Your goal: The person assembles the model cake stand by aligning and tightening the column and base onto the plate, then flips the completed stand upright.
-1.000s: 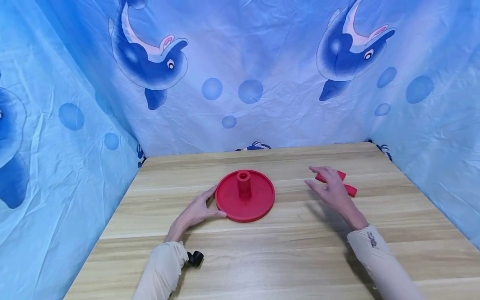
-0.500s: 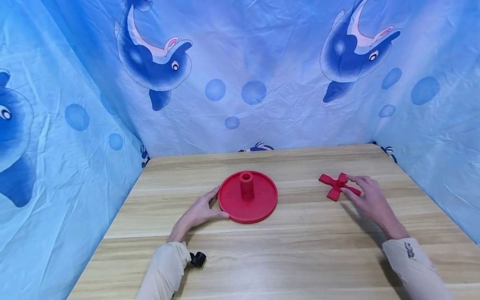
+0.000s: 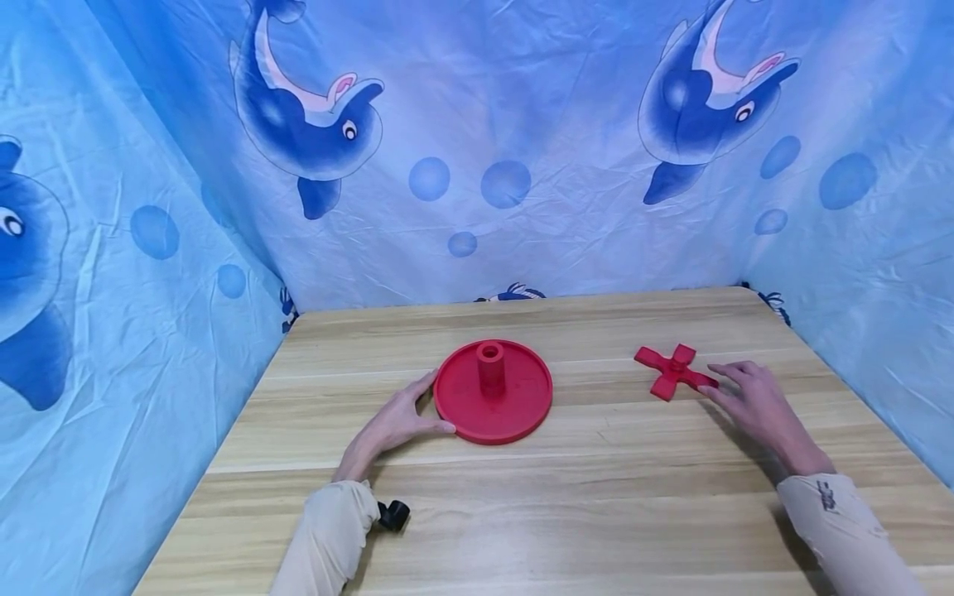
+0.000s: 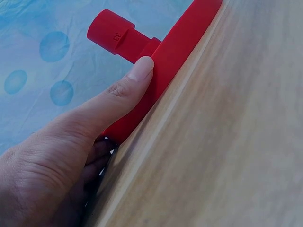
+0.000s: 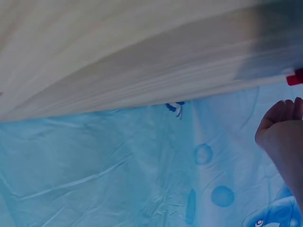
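Observation:
A red round base [image 3: 462,418] with a raised rim lies on the table, and an upright red post [image 3: 491,370] with a hole in its top rises from its middle. My left hand [image 3: 397,422] holds the base's left edge, thumb at the near side and fingers farther round. In the left wrist view the thumb presses against the rim, while the other fingers are mostly hidden. To the right lies a red four-armed cross piece [image 3: 676,372] with a raised centre. My right hand [image 3: 756,407] has its loosely bent fingertips right at the end of the cross's right arm.
The wooden table [image 3: 566,505] reaches back to a blue dolphin-print curtain [image 3: 581,207], which also hangs along both sides. A small black device [image 3: 393,515] sits at the left sleeve's cuff.
My right hand, earlier over the cross piece and then with its fingers at the cross's centre, has drawn back to the right, uncovering it. The left hand keeps its hold on the base.

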`<action>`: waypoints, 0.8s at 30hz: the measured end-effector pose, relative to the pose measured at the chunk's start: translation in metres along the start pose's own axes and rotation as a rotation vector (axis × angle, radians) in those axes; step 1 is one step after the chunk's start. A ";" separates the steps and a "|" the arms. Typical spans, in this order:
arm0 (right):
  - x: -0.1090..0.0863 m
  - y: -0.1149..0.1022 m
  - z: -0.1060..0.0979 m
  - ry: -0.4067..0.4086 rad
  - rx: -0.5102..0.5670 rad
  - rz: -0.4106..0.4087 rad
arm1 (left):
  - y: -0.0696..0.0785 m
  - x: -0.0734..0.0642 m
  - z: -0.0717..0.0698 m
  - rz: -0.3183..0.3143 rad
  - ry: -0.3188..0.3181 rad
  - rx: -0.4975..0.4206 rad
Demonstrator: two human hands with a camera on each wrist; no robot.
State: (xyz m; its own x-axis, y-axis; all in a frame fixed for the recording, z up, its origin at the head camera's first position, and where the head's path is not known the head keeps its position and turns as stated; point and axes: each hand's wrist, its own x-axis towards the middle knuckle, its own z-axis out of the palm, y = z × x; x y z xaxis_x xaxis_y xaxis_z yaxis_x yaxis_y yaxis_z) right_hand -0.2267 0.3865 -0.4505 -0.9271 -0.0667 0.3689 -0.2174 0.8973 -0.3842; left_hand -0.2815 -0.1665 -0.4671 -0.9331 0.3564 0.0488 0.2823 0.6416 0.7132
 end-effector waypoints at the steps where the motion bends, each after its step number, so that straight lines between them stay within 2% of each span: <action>1: 0.000 0.002 0.001 -0.005 -0.004 0.001 | 0.000 0.000 0.000 -0.004 -0.002 0.000; 14: 0.002 0.014 0.007 -0.099 -0.041 0.061 | 0.000 0.001 0.000 -0.005 -0.001 0.020; 24: 0.004 0.015 0.012 -0.062 -0.040 0.040 | -0.001 0.001 -0.001 0.002 0.001 0.032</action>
State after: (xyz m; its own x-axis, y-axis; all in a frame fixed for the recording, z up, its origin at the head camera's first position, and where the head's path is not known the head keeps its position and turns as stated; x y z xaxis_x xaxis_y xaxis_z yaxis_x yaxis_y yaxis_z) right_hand -0.2369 0.3942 -0.4646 -0.9520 -0.0566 0.3008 -0.1692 0.9162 -0.3632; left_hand -0.2832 -0.1670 -0.4669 -0.9326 0.3574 0.0505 0.2913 0.6625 0.6901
